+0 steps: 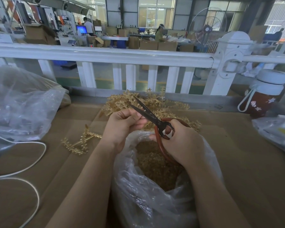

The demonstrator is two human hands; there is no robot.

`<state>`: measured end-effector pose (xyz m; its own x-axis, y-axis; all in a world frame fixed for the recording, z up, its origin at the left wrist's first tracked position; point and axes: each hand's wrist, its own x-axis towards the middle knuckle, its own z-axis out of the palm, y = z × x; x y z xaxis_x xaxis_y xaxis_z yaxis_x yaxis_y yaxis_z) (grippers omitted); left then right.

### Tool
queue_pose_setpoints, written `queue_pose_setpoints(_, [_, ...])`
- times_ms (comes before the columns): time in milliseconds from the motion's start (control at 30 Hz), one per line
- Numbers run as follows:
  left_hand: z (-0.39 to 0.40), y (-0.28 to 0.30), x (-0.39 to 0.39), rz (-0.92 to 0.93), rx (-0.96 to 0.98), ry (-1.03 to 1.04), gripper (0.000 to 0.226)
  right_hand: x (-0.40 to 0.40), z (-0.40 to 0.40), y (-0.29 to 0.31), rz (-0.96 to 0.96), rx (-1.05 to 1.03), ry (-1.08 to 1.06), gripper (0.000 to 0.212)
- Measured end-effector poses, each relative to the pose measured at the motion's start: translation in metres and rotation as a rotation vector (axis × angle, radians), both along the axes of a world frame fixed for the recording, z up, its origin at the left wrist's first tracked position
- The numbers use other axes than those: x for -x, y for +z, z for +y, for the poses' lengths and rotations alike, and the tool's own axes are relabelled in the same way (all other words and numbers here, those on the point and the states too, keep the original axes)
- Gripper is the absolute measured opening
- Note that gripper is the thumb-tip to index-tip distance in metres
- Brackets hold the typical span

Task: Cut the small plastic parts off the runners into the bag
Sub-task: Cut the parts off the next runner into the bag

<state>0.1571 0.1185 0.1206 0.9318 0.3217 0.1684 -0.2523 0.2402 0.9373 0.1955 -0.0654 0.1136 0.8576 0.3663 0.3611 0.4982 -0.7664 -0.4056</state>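
My right hand (183, 142) grips the red-brown handles of dark scissors (148, 114), whose blades stand apart and point up-left. My left hand (122, 124) pinches a thin amber plastic runner (139, 106) with small parts on it, held between the blades. Both hands hover over an open clear plastic bag (138, 195) holding a heap of small amber cut parts (155, 163). Behind the hands lies a pile of amber runners (164, 104).
A separate runner piece (81, 142) lies on the cardboard-covered table (253, 162) to the left. A big clear bag (20, 106) sits far left, a white cord (31, 162) loops below it. A bottle (263, 94) stands at the right, by a white railing (122, 55).
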Motion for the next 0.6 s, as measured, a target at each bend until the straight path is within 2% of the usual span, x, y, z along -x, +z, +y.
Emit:
queue_pose_setpoints(167, [-0.0011, 0.0011, 0.0010, 0.015, -0.015, -0.030, 0.026, 0.0009, 0.0001, -0.0009, -0.042, -0.037, 0.014, 0.063])
queue_pose_setpoints(333, [-0.0011, 0.0025, 0.0025, 0.021, 0.011, -0.048, 0.012, 0.0004, -0.0001, -0.0019, -0.057, -0.022, 0.010, 0.058])
queue_pose_setpoints(467, [0.0003, 0.0025, 0.0027, 0.030, 0.024, -0.047, 0.010, -0.0014, 0.0010, -0.0044, -0.068, -0.042, 0.009, 0.059])
queue_pose_setpoints(600, [0.0000, 0.0027, 0.0033, 0.038, 0.001, -0.013, 0.009, -0.0031, 0.0013, -0.0059, -0.070, -0.034, 0.009, 0.051])
